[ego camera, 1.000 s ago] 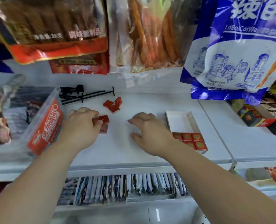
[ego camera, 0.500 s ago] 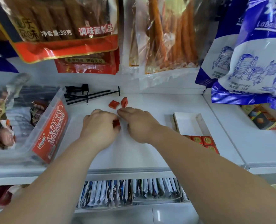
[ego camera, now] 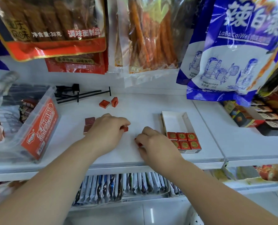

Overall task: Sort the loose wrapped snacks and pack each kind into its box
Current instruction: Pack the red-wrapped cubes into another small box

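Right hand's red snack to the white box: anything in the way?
Nothing visible. The right hand pinches a red snack beside the white box, only bare shelf between. Six snacks fill the box's near end; the far end is free.

You have six red wrapped snacks [ego camera: 183,141] in one white box [ego camera: 174,120]. Two loose ones [ego camera: 104,103] lie at the back and two darker ones [ego camera: 89,120] sit beside your left hand [ego camera: 107,132]. That hand pinches one more, and your right hand [ego camera: 156,143] pinches another.
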